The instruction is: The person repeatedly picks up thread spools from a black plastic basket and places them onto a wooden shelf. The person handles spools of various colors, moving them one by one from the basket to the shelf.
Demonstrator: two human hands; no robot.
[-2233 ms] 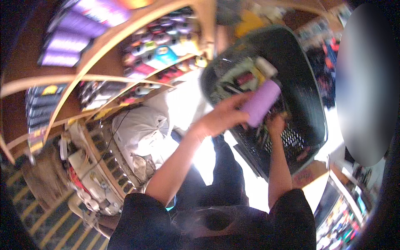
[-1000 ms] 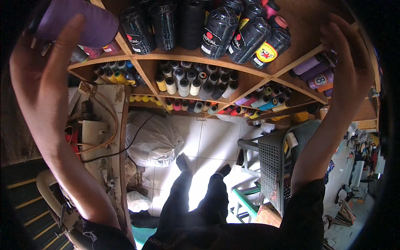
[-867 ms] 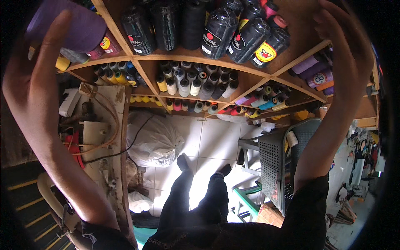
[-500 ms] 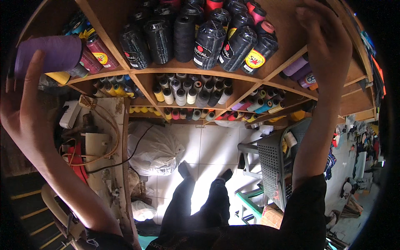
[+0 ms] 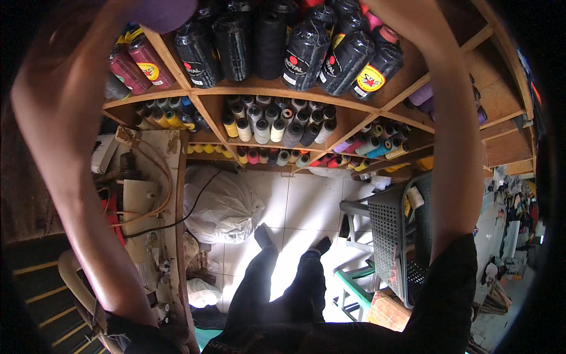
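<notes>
Grip unclear, left hand (image 5: 88,35) lifts purple spool (image 5: 165,10) (axis indiscernible) above black cones (image 5: 271,41)

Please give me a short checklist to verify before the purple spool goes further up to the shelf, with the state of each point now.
1. Purple spool in view: ok, only its lower part shows at the top edge.
2. Left hand gripping it: cannot tell, the hand is cut off by the frame.
3. Right hand free: cannot tell, it is out of view above the black spools.
4. Free slot on the upper shelf: cannot tell, the visible row is packed.
5. Feet on the white floor: ok, both flat.
6. Basket near the right leg: ok, it stands apart.
</notes>
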